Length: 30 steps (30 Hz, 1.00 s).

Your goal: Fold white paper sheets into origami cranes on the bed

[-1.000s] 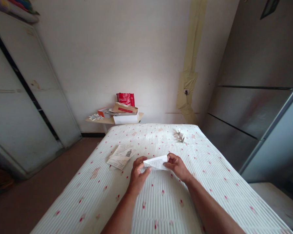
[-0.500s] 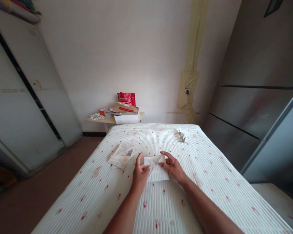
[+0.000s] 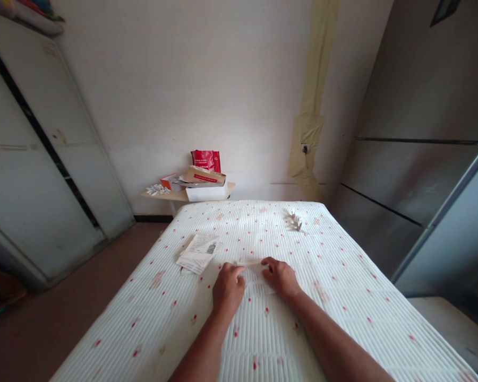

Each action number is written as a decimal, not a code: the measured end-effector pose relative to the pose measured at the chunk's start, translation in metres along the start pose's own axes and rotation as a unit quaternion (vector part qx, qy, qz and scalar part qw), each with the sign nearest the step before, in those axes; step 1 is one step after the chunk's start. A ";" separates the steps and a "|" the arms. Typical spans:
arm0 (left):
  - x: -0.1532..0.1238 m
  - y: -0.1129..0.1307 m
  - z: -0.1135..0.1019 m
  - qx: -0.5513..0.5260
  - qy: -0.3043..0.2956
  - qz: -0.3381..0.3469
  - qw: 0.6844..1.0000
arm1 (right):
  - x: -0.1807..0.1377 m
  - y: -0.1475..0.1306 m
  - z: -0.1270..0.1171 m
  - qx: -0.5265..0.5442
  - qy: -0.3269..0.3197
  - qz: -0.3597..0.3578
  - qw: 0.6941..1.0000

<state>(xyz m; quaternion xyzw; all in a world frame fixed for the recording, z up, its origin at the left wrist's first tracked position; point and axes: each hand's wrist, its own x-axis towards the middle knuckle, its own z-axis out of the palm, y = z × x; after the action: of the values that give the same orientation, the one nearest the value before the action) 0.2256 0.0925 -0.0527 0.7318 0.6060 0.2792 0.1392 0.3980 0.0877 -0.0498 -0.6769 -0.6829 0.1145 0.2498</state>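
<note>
A small sheet of printed paper (image 3: pixel 255 284) lies on the patterned bedspread (image 3: pixel 263 339) between my hands, its far edge raised in a narrow fold. My left hand (image 3: pixel 228 286) grips the paper's left side with curled fingers and thumb. On the opposite side my right hand (image 3: pixel 281 277) pinches the far right corner, fingers bent over it. Left of my hands rests a stack of printed paper sheets (image 3: pixel 199 252), the top one bearing a dark picture. Several folded paper pieces (image 3: pixel 293 220) sit farther off to the right.
Beyond the bed stands a small table (image 3: pixel 179 196) with a white box (image 3: pixel 206 192), a red bag (image 3: pixel 206 160) and a heap of small white pieces (image 3: pixel 158 189). A grey cabinet (image 3: pixel 43 143) is at left, a metallic refrigerator (image 3: pixel 402 164) at right.
The paper's far edge has been turned up into a fold, and the sheet lies lower. Both hands have curled in, fingers that were stretched out now bent over the paper.
</note>
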 end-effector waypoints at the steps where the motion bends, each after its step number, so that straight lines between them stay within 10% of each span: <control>1: -0.001 0.001 -0.001 0.011 0.008 0.029 0.999 | 0.000 0.000 0.001 -0.015 -0.001 -0.002 1.000; 8: -0.009 0.008 -0.006 0.073 -0.077 0.178 0.978 | 0.001 0.000 0.003 -0.049 -0.015 -0.007 0.999; 30: -0.003 0.001 -0.012 0.068 -0.090 0.126 0.986 | 0.012 -0.003 0.004 -0.050 0.047 -0.021 0.997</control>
<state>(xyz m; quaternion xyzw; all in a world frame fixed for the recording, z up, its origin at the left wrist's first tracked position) 0.2191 0.0873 -0.0428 0.8321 0.5117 0.1853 0.1067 0.3937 0.0999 -0.0496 -0.6786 -0.6894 0.0435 0.2497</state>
